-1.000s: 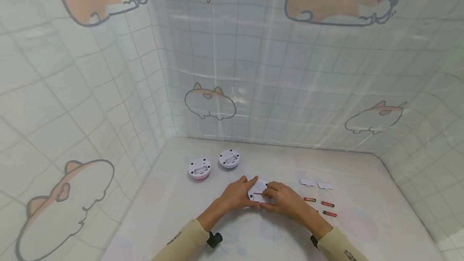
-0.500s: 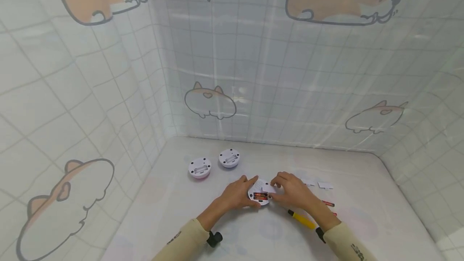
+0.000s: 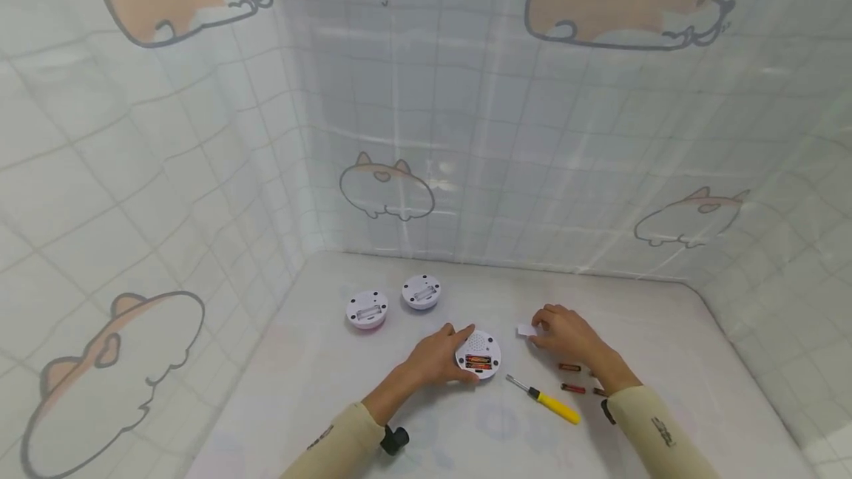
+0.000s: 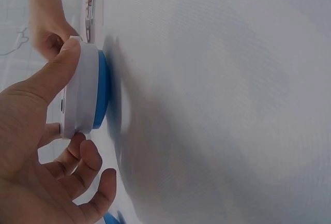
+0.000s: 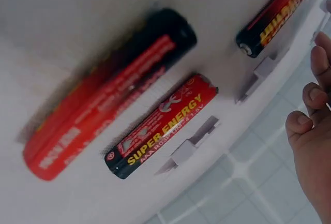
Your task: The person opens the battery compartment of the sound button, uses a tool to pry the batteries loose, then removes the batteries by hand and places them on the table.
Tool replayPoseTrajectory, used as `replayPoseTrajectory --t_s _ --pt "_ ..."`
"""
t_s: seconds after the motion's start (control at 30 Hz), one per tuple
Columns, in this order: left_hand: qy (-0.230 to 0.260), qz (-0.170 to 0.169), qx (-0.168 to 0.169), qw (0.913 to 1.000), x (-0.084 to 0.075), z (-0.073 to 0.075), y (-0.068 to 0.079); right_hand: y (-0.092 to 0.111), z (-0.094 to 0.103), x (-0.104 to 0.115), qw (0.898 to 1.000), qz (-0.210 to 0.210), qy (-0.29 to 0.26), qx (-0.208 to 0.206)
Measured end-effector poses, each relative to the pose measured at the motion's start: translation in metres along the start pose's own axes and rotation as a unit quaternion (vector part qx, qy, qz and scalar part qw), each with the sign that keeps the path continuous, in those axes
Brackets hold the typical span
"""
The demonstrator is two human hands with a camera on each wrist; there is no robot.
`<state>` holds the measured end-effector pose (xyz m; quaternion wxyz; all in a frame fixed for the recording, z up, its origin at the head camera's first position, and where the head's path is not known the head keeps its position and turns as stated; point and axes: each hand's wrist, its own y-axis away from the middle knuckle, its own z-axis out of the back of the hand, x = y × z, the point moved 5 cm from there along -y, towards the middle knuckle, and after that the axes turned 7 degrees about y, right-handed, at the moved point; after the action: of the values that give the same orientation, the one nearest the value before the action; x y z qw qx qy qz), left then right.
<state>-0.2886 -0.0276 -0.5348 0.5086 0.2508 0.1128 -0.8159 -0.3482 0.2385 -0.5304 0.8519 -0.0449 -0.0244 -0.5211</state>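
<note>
My left hand (image 3: 435,357) grips the side of a round white battery device (image 3: 489,346) with its underside up. Two red-and-black batteries (image 3: 478,362) lie in its uncovered compartment. The left wrist view shows the thumb and fingers around the device's white casing (image 4: 83,89), with its blue part (image 4: 103,89) near the table. To the right, my right hand (image 3: 566,333) pinches a small white battery cover (image 3: 526,330) by its edge, apart from the device. In the right wrist view, that hand (image 5: 313,125) shows only at the right edge.
A yellow-handled screwdriver (image 3: 555,406) lies right of the device. Several loose AAA batteries (image 5: 163,125) and two more covers (image 5: 191,145) lie near my right forearm. Two similar devices, one left (image 3: 367,309) and one behind (image 3: 421,291), stand with bare battery slots up.
My right hand has lifted the cover off the compartment and carried it rightward, exposing the batteries and the screwdriver. My left hand stays on the device.
</note>
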Motion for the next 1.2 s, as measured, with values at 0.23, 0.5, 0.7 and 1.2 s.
replayPoseTrajectory --t_s 0.23,0.5,0.7,1.2 --pt "0.004 0.008 0.001 1.0 0.0 -0.002 0.0 -0.007 -0.006 -0.007 1.0 -0.01 0.007 0.021" --pt "0.008 0.01 0.0 0.9999 0.001 -0.001 0.001 -0.011 -0.013 -0.01 1.0 -0.008 0.003 0.027" --pt "0.011 0.01 0.0 0.9999 0.001 0.0 0.001 -0.013 -0.015 -0.011 1.0 -0.014 -0.003 0.026" --pt "0.012 0.012 0.0 0.9999 0.002 -0.001 0.001 -0.011 -0.013 -0.012 0.999 -0.023 -0.013 0.025"
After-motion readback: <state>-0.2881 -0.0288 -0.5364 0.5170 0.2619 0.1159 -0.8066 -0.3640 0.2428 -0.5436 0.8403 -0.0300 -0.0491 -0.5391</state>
